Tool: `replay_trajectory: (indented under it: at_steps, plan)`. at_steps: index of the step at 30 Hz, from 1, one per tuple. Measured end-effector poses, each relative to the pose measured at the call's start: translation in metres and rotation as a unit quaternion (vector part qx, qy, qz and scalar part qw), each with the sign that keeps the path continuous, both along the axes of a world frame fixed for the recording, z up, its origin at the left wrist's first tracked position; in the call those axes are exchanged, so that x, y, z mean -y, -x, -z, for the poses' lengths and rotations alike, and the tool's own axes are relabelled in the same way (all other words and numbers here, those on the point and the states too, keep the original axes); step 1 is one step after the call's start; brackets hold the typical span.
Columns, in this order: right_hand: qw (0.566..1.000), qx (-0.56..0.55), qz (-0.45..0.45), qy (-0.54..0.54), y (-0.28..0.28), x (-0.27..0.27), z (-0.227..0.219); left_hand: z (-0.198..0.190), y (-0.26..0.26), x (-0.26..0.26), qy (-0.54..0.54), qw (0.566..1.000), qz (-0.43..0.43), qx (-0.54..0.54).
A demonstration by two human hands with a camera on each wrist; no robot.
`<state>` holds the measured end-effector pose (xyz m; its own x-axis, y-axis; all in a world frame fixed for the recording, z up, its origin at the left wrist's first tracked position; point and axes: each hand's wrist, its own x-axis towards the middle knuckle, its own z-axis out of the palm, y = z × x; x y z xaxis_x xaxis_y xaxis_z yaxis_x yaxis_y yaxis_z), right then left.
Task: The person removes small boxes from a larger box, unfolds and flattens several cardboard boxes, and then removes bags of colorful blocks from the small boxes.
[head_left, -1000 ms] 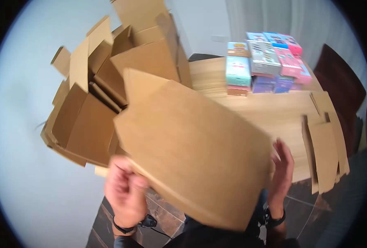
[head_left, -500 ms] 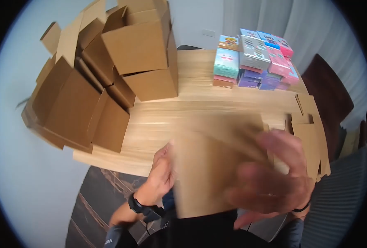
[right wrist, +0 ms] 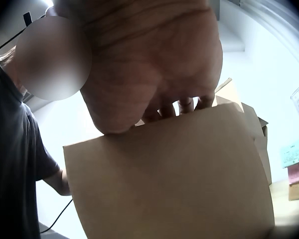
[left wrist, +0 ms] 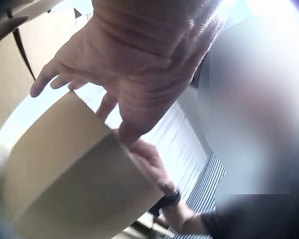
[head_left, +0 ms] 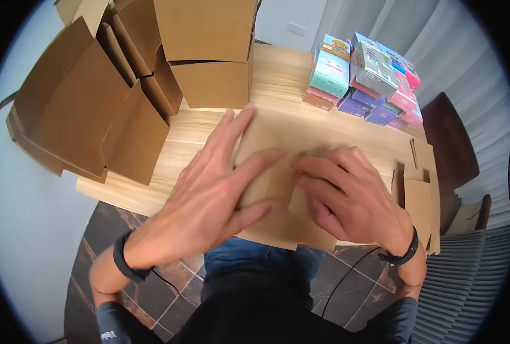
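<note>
A brown cardboard box [head_left: 266, 229] stands at the table's front edge, its top flaps low between the hands. My left hand [head_left: 200, 198] lies spread over its left side, fingers extended and fingertips touching the top. From the right, my right hand [head_left: 358, 195] rests on the flaps with bent fingers, the fingertips near the middle seam. In the left wrist view the left hand [left wrist: 139, 64] reaches over a corner of the box [left wrist: 79, 174]. The right wrist view shows the right hand [right wrist: 154, 64] above the box's side [right wrist: 174, 174], its fingertips partly hidden behind the upper edge.
Open brown boxes [head_left: 65, 109] and a stacked pair of cartons [head_left: 209, 83] stand at the left and back left of the table [head_left: 278, 69]. Colourful small boxes [head_left: 375, 74] are piled at the back right. Flattened cardboard [head_left: 418, 200] lies along the right edge, near a dark chair [head_left: 450, 143].
The blurred, moving cardboard has come down at the table's front edge. My left hand has gone from its side edge onto the top, and my right hand has come down onto the flaps.
</note>
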<state>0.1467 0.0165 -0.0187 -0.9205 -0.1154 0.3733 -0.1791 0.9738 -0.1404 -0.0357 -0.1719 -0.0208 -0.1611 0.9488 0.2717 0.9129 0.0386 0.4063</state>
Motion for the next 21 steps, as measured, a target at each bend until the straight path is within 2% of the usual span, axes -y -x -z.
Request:
replay_trajectory:
  at_steps: [1,4,5,7,12,14,16,17,18,20,21]
  plan:
    - [0.999,0.031,-0.017,0.026,0.004,-0.006,0.004,0.004,0.005,-0.007,-0.006,1.000,-0.004,0.007]
    - [0.994,0.083,-0.039,0.066,0.011,-0.018,0.013,0.017,0.028,-0.034,0.032,0.988,0.115,-0.095]
    - [0.990,0.102,-0.047,0.087,0.012,-0.020,0.014,0.012,0.031,-0.039,0.028,0.989,0.114,-0.091]
    - [0.988,0.136,-0.044,0.065,0.015,-0.022,0.007,-0.004,0.033,-0.049,0.102,0.975,0.134,-0.146]
    - [0.976,0.212,-0.037,0.025,0.024,-0.022,-0.005,-0.009,0.044,-0.060,0.123,0.966,0.195,-0.116]
    - [0.921,0.384,-0.025,-0.060,0.033,-0.025,-0.015,-0.021,0.041,-0.066,0.137,0.962,0.206,-0.115]
    - [0.931,0.357,-0.041,-0.058,0.032,-0.024,-0.013,-0.031,0.037,-0.071,0.207,0.951,0.211,-0.088]
    - [0.940,0.331,-0.059,-0.056,0.031,-0.024,-0.011,-0.029,0.037,-0.070,0.201,0.953,0.207,-0.087]
    - [0.940,0.332,-0.059,-0.060,0.028,-0.024,-0.011,-0.023,0.035,-0.068,0.164,0.961,0.213,-0.071]
    - [0.979,0.187,-0.075,0.009,0.017,-0.023,-0.007,-0.013,0.036,-0.064,0.050,0.968,0.246,-0.018]
    - [0.980,0.187,-0.072,0.008,0.014,-0.027,-0.001,-0.007,0.039,-0.061,0.048,0.967,0.249,-0.020]
